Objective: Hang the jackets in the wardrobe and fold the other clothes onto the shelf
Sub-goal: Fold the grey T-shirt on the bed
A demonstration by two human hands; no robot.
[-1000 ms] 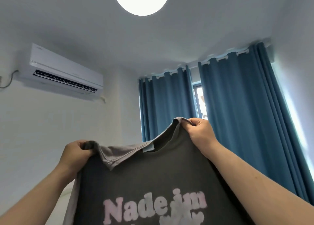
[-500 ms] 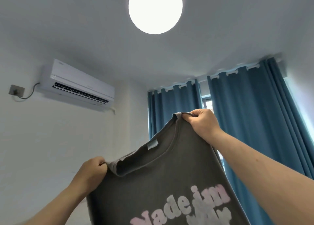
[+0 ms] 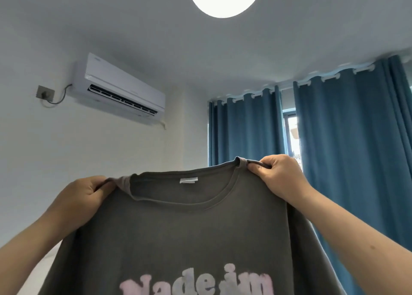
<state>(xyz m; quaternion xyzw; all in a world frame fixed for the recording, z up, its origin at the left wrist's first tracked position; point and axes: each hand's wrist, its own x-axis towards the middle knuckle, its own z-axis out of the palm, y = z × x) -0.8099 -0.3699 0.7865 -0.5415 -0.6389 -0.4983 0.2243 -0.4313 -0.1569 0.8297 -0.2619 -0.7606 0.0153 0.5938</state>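
Head-camera view, tilted up toward the ceiling: a dark grey T-shirt (image 3: pixel 185 232) is held spread between both hands, its printed front turned toward the wearer. The left hand (image 3: pixel 82 196) is closed on the left shoulder seam, and the right hand (image 3: pixel 278 176) is pinched shut on the right shoulder seam, slightly higher. Half a second earlier the left hand was well below the right and the collar hung slack and slanted; now the hands have been brought almost level and the neckline is pulled taut between them. By this the garment has been squared up, which is judged to be the preparation for folding, not hanging. Beyond the hands, an air conditioner (image 3: pixel 120 94) and blue curtains (image 3: pixel 347 138) are seen; neither wardrobe nor shelf is in view.
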